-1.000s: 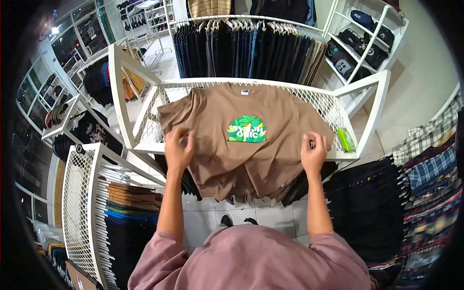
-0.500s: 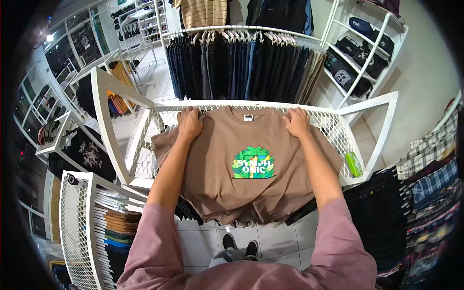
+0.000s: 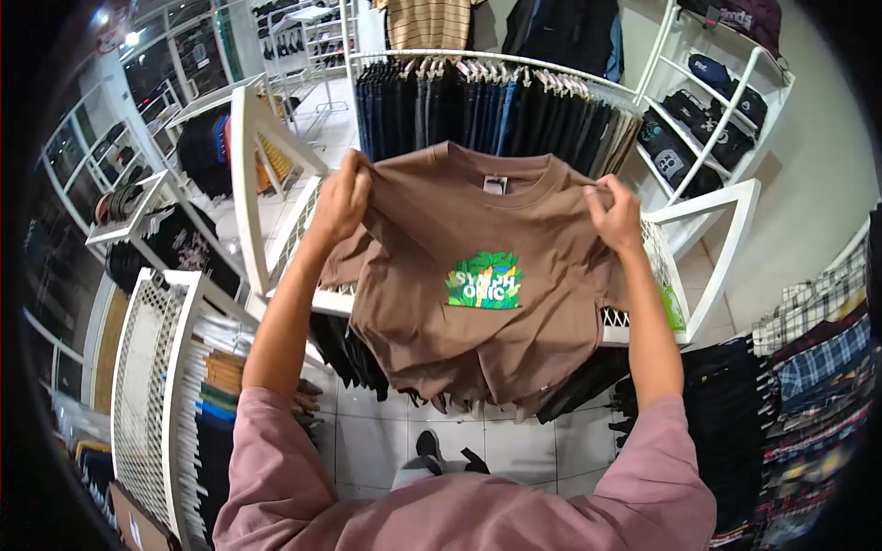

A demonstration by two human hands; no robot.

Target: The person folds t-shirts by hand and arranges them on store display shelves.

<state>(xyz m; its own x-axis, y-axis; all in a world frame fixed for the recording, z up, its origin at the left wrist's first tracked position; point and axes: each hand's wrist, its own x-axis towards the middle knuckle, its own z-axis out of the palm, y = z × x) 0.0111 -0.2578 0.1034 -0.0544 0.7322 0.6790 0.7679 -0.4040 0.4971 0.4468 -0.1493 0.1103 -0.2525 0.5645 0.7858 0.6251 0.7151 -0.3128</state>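
A brown T-shirt (image 3: 413, 239) with a green leafy print reading "SYMPHONIC" hangs between my two hands, its front facing me. My left hand (image 3: 342, 197) is closed on the shoulder at the left, and my right hand (image 3: 614, 213) pinches the opposite shoulder. The collar, with a small white label (image 3: 495, 185), sits at the top between them. Folds run across the lower part, which droops over the front edge of the white mesh rack (image 3: 335, 301). Most of the rack's mesh top is hidden behind the shirt.
Dark trousers (image 3: 441, 106) hang on a rail beyond the rack. White shelves with caps (image 3: 703, 119) stand at the back right. Plaid shirts (image 3: 818, 354) hang at the right. A bright green packet (image 3: 672, 308) lies on the rack's right end. At the left is another mesh-topped rack (image 3: 152, 367).
Both hands have gripped the shirt's shoulders and lifted its upper part off the rack. The shirt was lying spread on the mesh before. The view has shifted slightly.
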